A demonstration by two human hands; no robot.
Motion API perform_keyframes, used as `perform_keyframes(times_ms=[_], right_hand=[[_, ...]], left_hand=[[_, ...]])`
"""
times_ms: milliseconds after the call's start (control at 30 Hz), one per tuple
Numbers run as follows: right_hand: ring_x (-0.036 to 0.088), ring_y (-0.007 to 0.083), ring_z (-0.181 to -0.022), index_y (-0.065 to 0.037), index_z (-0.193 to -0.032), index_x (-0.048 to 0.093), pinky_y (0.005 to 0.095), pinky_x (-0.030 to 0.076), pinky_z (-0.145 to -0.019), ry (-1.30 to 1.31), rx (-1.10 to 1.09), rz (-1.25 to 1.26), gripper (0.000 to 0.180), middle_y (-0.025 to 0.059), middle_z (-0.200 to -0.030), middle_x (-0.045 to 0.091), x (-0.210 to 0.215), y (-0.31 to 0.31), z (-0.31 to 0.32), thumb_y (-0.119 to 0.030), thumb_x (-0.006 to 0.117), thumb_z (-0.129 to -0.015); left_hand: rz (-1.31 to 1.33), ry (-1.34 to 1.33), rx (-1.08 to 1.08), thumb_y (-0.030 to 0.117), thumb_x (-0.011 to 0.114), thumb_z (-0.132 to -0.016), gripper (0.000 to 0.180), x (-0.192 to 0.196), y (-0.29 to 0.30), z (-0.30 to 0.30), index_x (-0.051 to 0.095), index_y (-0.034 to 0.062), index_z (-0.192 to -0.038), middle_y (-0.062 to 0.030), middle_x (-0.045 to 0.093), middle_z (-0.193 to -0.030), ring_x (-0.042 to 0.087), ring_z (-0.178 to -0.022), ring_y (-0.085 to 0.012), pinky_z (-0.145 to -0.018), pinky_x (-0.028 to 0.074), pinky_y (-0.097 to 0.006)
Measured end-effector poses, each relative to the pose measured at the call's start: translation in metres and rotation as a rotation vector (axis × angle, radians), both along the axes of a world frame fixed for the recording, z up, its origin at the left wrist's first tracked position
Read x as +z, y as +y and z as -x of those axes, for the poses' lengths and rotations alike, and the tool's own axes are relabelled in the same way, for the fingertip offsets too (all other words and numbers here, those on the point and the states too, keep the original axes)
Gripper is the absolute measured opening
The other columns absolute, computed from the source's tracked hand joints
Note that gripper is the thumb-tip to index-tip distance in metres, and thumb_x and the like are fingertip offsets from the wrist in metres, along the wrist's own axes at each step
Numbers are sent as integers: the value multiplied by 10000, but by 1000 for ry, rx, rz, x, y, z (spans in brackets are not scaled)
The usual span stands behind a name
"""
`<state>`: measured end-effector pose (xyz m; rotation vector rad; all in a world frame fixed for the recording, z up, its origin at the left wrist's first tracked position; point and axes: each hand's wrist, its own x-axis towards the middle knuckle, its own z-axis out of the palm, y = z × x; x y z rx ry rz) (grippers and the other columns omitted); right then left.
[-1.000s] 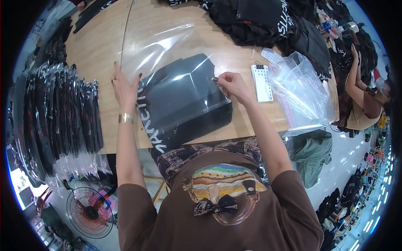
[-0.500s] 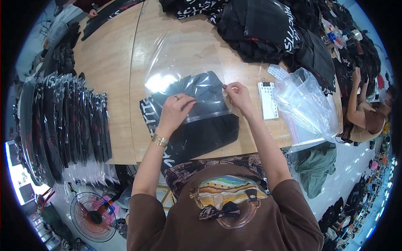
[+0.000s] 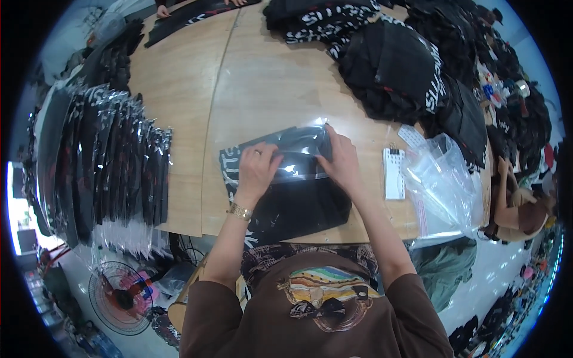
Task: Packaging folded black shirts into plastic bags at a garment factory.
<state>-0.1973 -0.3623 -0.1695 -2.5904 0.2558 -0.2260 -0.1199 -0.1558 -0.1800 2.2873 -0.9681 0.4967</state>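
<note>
A folded black garment [image 3: 307,209] with white lettering lies on the table in front of me. Its far part is inside a clear plastic bag [image 3: 295,160], while the near part shows uncovered below the bag's edge. On the left side, my left hand [image 3: 256,173] has its thumb and fingers bent in on the bag and the cloth under it. At the right edge, my right hand [image 3: 340,162] grips the bag, thumb on top and fingers reaching round the far corner. What lies under the fingertips is partly hidden.
Bagged black garments [image 3: 107,161] stand in a tight row at left. Piles of black garments [image 3: 391,68] cover the far right. Clipped cards [image 3: 394,173] and a stack of clear bags [image 3: 441,191] lie at right. A fan [image 3: 122,298] stands lower left. Another person's hand [image 3: 162,11] shows far left.
My right hand has gone from pinching the bag's right edge to gripping its far right corner. My left hand stays at the left side. The whole view has shifted.
</note>
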Motion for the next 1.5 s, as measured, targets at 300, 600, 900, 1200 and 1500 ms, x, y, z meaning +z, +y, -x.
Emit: perform_keyframes(times_ms=[300,600,900,1200,1500], right_hand=[[410,295,-1147,-108,-1074,527,479,319,-908,-290,849,139,419,145,-1161,466,-21,42,16,-289,653,-718],[335,401,-1195,-191,-1279,438,496,287,-960,-4,181,314,580,176,-1330,359,-26,28,43,-455,560,-777],[607,346,-735,-126,-1132,544,420,498,-613,501,410,185,464,223,-1033,570,32,81,66,-452,541,-803],[533,386,-922,-77,-1306,333,409,465,-777,-355,123,-107,725,226,-1161,426,58,73,-65,-281,689,-708],[523,172,-466,-56,-1271,345,289,428,-459,74,-231,-825,586,52,-549,527,-19,1,-71,4,572,-735]], left_hand=[[325,432,560,170,605,-800,167,-18,59,-19,478,66,-829,-123,583,-736,569,-736,-322,-622,422,-431],[191,96,536,70,491,-833,74,-40,84,-60,512,34,-894,-158,581,-792,559,-789,-349,-672,433,-437],[-145,90,453,63,486,-792,250,-27,47,-69,573,80,-1026,-143,580,-854,550,-866,-305,-959,292,-534],[-251,-125,16,115,513,-789,143,-17,3,-39,576,96,-916,-61,574,-839,545,-907,-198,-998,234,-544],[-316,-128,-186,73,520,-752,127,-3,-8,-54,585,111,-855,-71,580,-880,551,-894,-210,-891,364,-438]])
